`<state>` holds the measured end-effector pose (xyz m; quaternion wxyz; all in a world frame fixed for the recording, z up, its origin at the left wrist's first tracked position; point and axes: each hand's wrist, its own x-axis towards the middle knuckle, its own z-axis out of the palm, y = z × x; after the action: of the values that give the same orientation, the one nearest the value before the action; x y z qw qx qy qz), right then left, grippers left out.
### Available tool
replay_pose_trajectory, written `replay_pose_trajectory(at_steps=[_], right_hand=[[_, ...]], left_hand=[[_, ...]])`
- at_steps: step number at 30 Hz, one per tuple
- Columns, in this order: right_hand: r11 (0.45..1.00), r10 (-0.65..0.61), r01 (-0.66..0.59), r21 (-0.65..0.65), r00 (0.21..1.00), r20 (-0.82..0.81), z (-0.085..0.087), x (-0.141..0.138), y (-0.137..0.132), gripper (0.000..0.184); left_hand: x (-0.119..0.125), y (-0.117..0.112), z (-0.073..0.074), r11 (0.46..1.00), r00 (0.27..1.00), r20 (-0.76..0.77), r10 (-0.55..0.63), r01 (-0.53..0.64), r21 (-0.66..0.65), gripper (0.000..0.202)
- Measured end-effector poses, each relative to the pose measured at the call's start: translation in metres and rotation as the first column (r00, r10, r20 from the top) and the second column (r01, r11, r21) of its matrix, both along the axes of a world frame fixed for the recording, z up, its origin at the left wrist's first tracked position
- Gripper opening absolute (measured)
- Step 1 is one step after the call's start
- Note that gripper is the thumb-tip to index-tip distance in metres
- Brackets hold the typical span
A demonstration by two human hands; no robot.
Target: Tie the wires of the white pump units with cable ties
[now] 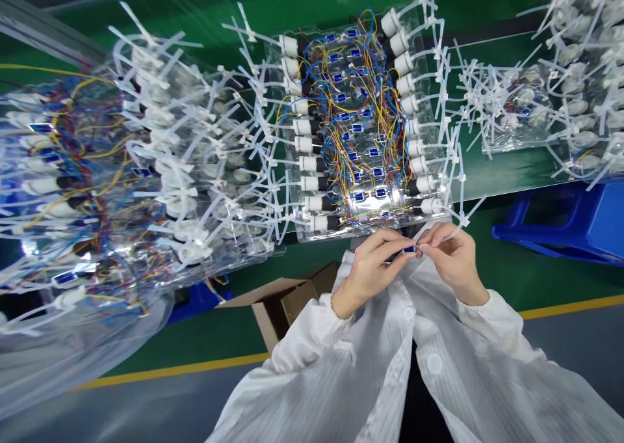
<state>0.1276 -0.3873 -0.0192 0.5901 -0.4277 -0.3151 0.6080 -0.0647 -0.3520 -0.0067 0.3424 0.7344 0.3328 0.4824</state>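
Landmark: clear plastic tray [312, 237], laid on the green table [517, 173].
Held part: a small blue-faced part [408, 249], held just off the near edge of the tray, toward its right corner.
Left hand [370, 267]: thumb and fingers clamped on the small blue-faced part, near side of the tray.
Right hand [453, 257]: thumb and fingertips brought together at the right end of the same part; whether anything is gripped cannot be told.
Tray contents: white cylinders [305, 146] lined up in two columns along the tray's left and right sides; blue displays [358, 197] set between them, tangled among coloured wires [385, 153].
Tubing: white tubes [461, 170] with fittings, spread out past both sides of the tray.
Left of tray: a dense heap of similar assemblies [178, 170], layered in clear plastic.
Right of tray: a small tangled bundle [526, 101], then a bigger pile [582, 92] farther out.
Below tray: an open cardboard box [266, 319] to the near left, a blue stool [597, 222] to the near right.
Clothing: white coat [316, 378] worn, sleeves cuffed at the wrists, near side of the tray.
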Motion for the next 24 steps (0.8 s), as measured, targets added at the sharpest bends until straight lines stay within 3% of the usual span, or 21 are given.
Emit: replay_pose_trajectory(at_steps=[8,15,24], right_hand=[[0.994,-0.092,0.088,0.057,0.994,0.058,0.0,-0.002,0.007,0.022],[0.991,-0.118,0.113,0.078,0.991,0.058,0.0,-0.002,0.01,0.023],[0.995,-0.098,0.099,-0.003,0.988,0.119,-0.006,0.003,0.013,0.03]], left_hand=[[0.013,0.0,-0.008,0.999,0.997,0.072,0.039,-0.037,-0.026,0.031],[0.012,0.006,-0.004,1.0,0.999,0.024,0.023,-0.023,-0.006,0.025],[0.015,0.005,-0.008,0.999,0.999,0.02,0.026,-0.025,-0.047,0.026]])
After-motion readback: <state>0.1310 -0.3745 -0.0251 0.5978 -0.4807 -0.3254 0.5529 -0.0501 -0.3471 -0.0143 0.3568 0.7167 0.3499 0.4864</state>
